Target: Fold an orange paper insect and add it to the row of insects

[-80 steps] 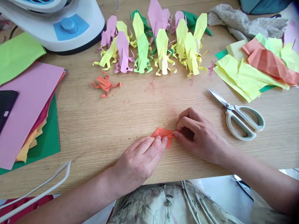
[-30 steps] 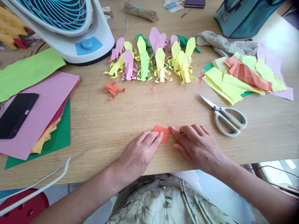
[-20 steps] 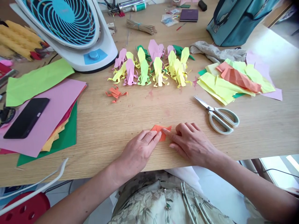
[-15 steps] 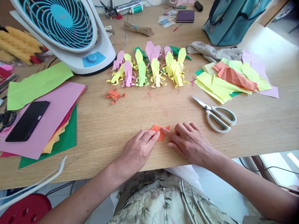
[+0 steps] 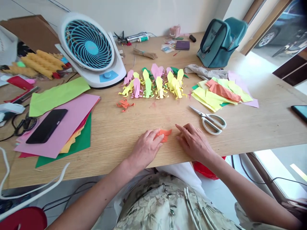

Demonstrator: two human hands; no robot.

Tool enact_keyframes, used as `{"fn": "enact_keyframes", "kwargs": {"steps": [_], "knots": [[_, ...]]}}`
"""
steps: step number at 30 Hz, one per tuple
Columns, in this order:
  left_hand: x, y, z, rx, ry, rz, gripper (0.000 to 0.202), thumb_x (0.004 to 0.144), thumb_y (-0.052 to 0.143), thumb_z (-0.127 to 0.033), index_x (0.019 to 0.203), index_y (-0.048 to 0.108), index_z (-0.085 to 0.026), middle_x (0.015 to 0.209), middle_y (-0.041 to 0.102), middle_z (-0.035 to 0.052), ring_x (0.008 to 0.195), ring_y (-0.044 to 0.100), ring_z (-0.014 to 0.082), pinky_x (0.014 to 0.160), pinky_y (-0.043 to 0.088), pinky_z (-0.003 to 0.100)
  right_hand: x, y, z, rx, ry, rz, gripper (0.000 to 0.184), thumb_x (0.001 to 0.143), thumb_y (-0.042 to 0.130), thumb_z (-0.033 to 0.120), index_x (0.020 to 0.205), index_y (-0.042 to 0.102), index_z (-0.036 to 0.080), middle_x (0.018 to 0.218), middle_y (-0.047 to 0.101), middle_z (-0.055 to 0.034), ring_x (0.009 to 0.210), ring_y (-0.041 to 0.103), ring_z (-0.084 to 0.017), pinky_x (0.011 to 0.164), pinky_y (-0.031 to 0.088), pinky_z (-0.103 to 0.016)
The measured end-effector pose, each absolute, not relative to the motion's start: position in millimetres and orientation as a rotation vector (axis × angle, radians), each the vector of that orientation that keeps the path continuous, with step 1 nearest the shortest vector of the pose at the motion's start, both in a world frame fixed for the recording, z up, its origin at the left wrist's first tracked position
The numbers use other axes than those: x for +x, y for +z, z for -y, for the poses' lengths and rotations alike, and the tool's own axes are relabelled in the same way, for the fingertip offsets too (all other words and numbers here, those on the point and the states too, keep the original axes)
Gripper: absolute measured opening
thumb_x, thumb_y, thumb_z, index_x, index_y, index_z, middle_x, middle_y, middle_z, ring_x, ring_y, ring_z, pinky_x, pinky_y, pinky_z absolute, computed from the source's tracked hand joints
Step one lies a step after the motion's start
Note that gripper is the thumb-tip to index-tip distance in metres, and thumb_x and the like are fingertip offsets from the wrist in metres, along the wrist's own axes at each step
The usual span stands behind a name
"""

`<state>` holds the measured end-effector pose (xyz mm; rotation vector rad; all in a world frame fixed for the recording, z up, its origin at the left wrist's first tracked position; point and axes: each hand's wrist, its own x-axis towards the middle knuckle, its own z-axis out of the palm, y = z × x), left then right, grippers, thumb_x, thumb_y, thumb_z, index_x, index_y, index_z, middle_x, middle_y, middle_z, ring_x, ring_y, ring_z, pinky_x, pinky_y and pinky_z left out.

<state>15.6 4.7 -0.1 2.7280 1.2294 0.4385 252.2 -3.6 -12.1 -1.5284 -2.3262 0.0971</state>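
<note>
A small folded piece of orange paper (image 5: pixel 165 135) lies on the table near its front edge. My left hand (image 5: pixel 146 147) holds it down, the fingers over its left part and the thumb at its lower edge. A pointed tip sticks out at the paper's right. Just right of it, my right hand (image 5: pixel 193 141) rests by the table with the index finger stretched out, touching nothing I can make out but the tabletop. Further back stand several folded paper figures, one of them yellow (image 5: pixel 160 87) and one pink (image 5: pixel 137 88). An orange folded figure (image 5: pixel 125 104) lies nearer, at their left.
Scissors (image 5: pixel 209 119) lie right of my hands, blades pointing back left. Behind them is a pile of coloured paper (image 5: pixel 206 99). At left, a phone (image 5: pixel 46 125) rests on stacked sheets (image 5: pixel 79 118). A fan (image 5: pixel 91 51) and a teal bag (image 5: pixel 217 43) stand behind.
My right index finger has come off the orange paper and moved right. My left hand stays on the paper. The camera view has tilted up, showing more of the wall.
</note>
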Motion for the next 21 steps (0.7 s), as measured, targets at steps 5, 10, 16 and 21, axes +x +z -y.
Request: {"fn": "enact_keyframes", "kwargs": {"steps": [5,10,16,21], "knots": [[36.4,14.7,-28.4,2.55,0.415,-1.333,0.019,0.089,0.066,-0.03,0.103,0.065,-0.016,0.106,0.063,0.0094,0.101,0.057,0.0255,0.092,0.049,0.041,252.7,-14.0,-1.6,-1.51,0.266,2.185,0.038,0.095,0.048,0.023,0.132,0.056,0.015,0.107,0.06,-0.0116,0.096,0.063,-0.026,0.087,0.05,-0.04],[52.8,13.2,-55.6,2.361,0.4,-1.242,0.011,0.08,0.073,-0.021,0.088,0.067,-0.019,0.096,0.061,0.005,0.094,0.061,0.0219,0.089,0.048,0.035,254.2,-11.4,-3.6,-1.52,0.393,2.084,0.036,0.092,0.05,0.019,0.126,0.06,0.018,0.107,0.061,-0.0103,0.094,0.065,-0.025,0.086,0.051,-0.039],[48.4,9.3,-64.2,2.07,0.513,-1.127,0.004,0.078,0.066,-0.015,0.08,0.064,-0.019,0.081,0.065,-0.0014,0.074,0.061,0.0132,0.069,0.046,0.024,255.8,-7.4,-4.4,-1.479,0.516,2.021,0.034,0.091,0.05,0.017,0.124,0.061,0.02,0.105,0.065,-0.0086,0.089,0.064,-0.021,0.081,0.049,-0.036],[40.6,9.1,-66.2,1.924,0.583,-1.114,0.02,0.085,0.061,-0.022,0.105,0.066,-0.021,0.078,0.066,-0.0031,0.066,0.059,0.0107,0.066,0.046,0.023,249.6,0.1,-19.3,-1.419,0.686,1.958,0.032,0.092,0.05,0.019,0.122,0.062,0.02,0.103,0.069,-0.0056,0.072,0.061,-0.014,0.069,0.047,-0.03]]}}
